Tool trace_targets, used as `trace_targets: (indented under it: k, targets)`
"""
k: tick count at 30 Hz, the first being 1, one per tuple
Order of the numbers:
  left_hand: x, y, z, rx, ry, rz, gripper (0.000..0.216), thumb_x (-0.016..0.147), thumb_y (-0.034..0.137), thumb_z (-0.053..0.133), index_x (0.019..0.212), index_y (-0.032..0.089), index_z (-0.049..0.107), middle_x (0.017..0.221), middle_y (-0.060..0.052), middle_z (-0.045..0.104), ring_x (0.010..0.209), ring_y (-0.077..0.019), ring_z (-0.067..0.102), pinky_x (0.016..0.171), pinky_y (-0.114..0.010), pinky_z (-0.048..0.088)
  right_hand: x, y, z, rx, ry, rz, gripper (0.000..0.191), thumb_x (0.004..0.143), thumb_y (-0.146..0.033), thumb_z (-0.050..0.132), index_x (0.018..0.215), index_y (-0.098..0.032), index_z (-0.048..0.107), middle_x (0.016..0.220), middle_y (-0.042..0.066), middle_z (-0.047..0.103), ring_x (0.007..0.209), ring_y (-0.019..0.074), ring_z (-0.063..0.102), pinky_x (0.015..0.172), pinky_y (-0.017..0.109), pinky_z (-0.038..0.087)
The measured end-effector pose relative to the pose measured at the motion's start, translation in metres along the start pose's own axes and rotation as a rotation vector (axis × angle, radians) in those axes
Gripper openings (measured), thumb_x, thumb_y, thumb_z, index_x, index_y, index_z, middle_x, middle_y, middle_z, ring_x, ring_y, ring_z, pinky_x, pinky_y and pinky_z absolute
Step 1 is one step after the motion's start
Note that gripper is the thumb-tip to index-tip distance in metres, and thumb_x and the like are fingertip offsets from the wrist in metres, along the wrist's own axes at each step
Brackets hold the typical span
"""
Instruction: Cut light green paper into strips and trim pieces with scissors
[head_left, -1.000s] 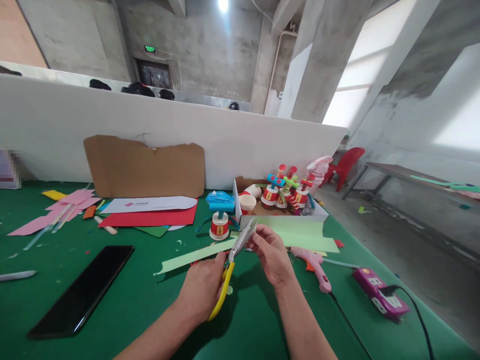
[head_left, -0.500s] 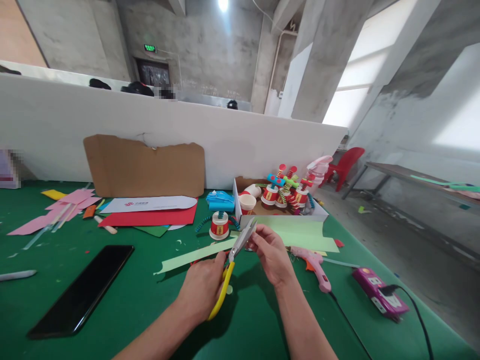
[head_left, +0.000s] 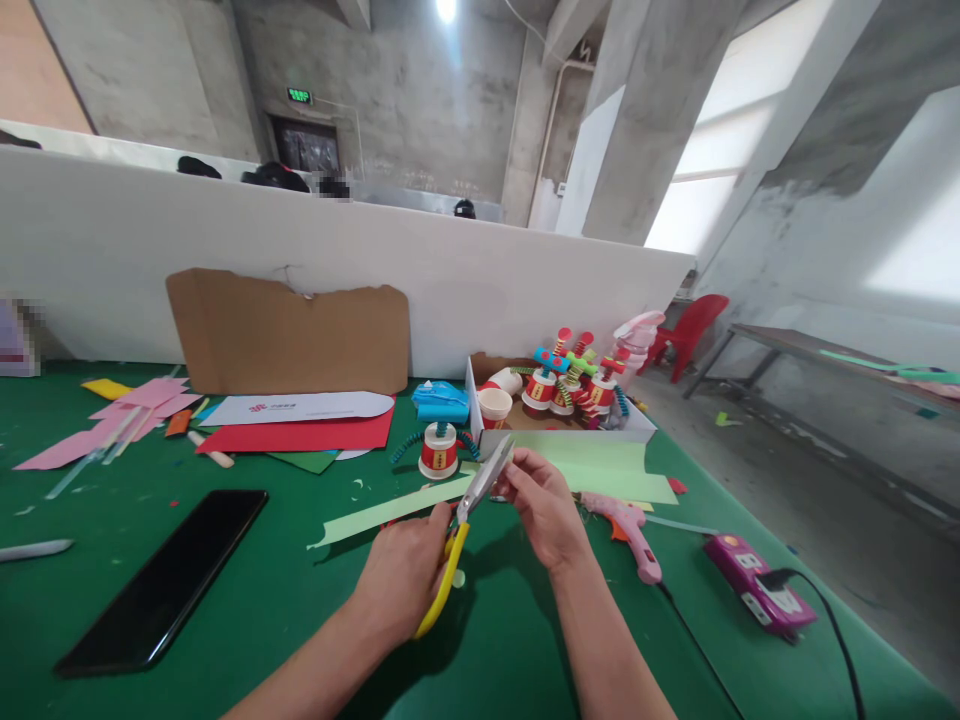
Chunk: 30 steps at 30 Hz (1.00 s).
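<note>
My left hand (head_left: 405,572) is closed round the yellow handles of a pair of scissors (head_left: 466,520), whose metal blades point up and to the right. My right hand (head_left: 545,508) pinches something small at the blade tips; I cannot make out what. Both hands hover over the green table (head_left: 247,610). A long light-green paper strip (head_left: 390,510) lies just behind the hands, and a red-and-white paper cup craft (head_left: 439,452) stands beyond it.
A black phone (head_left: 165,580) lies at the left. A pink glue gun (head_left: 626,530) and a pink power strip (head_left: 757,592) with a black cable lie at the right. A white box (head_left: 562,400) holds several cup crafts. Red, pink and cardboard sheets lie at the back.
</note>
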<state>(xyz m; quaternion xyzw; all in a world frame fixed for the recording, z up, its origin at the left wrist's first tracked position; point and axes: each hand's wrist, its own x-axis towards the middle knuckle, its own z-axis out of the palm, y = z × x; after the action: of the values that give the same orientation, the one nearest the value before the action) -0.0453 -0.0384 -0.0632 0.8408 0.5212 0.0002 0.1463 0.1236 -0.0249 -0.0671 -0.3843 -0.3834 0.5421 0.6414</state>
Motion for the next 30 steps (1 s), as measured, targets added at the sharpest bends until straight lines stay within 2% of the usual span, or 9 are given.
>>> trace_targets:
  k: [22, 30]
  targets:
    - [0.001, -0.0034, 0.0049, 0.02, 0.019, 0.009, 0.021, 0.091, 0.02, 0.037, 0.109, 0.018, 0.048, 0.087, -0.009, 0.07, 0.085, -0.027, 0.068, 0.069, -0.032, 0.046, 0.0016, -0.0016, -0.0022, -0.015, 0.044, -0.003, 0.031, 0.06, -0.043, 0.083, 0.07, -0.019, 0.067, 0.058, -0.004, 0.055, 0.054, 0.0085, 0.046, 0.055, 0.021, 0.038]
    - [0.0013, -0.0041, 0.0046, 0.022, 0.013, 0.012, 0.021, 0.091, 0.02, 0.037, 0.109, 0.018, 0.048, 0.09, -0.009, 0.07, 0.086, -0.0282, 0.068, 0.069, -0.034, 0.046, 0.0016, -0.0012, -0.003, -0.074, 0.043, -0.039, 0.029, 0.063, -0.042, 0.082, 0.073, -0.019, 0.067, 0.067, -0.002, 0.06, 0.059, 0.0094, 0.05, 0.06, 0.023, 0.041]
